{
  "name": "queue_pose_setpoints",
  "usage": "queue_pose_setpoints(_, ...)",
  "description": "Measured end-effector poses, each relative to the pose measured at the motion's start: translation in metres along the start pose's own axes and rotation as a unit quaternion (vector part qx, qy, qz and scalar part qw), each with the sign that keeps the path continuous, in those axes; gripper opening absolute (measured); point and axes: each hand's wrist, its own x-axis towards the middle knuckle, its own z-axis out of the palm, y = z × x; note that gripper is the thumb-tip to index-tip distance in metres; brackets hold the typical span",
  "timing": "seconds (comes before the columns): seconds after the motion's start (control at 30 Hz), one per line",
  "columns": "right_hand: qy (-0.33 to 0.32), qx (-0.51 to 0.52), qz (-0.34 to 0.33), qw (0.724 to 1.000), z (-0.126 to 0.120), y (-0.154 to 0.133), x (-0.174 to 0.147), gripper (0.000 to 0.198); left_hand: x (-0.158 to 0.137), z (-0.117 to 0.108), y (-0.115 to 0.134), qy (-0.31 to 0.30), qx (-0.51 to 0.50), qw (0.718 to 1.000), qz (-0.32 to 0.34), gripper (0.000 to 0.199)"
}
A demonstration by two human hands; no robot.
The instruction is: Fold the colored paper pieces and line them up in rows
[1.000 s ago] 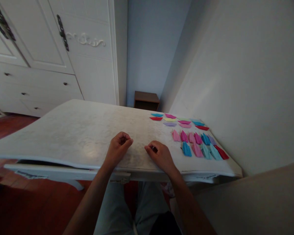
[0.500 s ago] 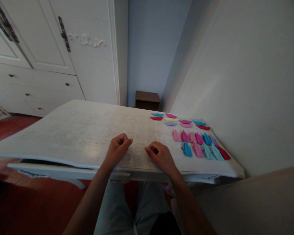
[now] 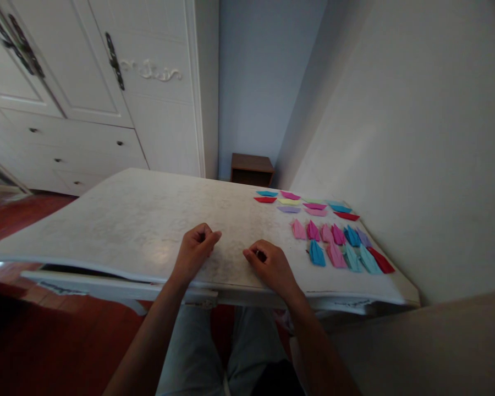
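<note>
My left hand rests on the white table near its front edge, fingers curled into a loose fist with the thumb on top. Nothing shows in it. A short gap to the right, my right hand lies on the same surface, also curled closed, with nothing visible between thumb and fingers. Nearest to the right hand is a blue folded paper piece. Around it lie more folded papers, among them a pink one and a dark red one.
Flat folded paper boats, including a red one and a lilac one, lie in rows at the back right. A slightly open drawer juts out at the front left. Beyond stand a white wardrobe and a brown box-like cabinet.
The view has shifted slightly, so the table and papers sit a little further right. Both hands keep the same curled pose; the left has barely moved.
</note>
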Motion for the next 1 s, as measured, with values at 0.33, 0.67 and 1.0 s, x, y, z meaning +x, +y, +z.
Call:
queue_pose_setpoints(0.33, 0.005, 0.013, -0.006, 1.0, -0.0007, 0.0014, -0.0006, 0.023, 0.0011, -0.0003, -0.0027, 0.01, 0.0, 1.0, 0.005, 0.035)
queue_pose_setpoints(0.67, 0.007, 0.021, -0.017, 1.0, -0.0005, 0.0038, -0.002, 0.022, 0.0005, 0.0005, 0.0, 0.019, -0.001, 1.0, 0.004, 0.035)
queue_pose_setpoints(1.0, 0.01, 0.024, -0.027, 0.999, -0.0002, 0.0046, -0.0017, 0.02, 0.0002, 0.0005, 0.0016, 0.017, -0.007, 1.0, 0.005, 0.035)
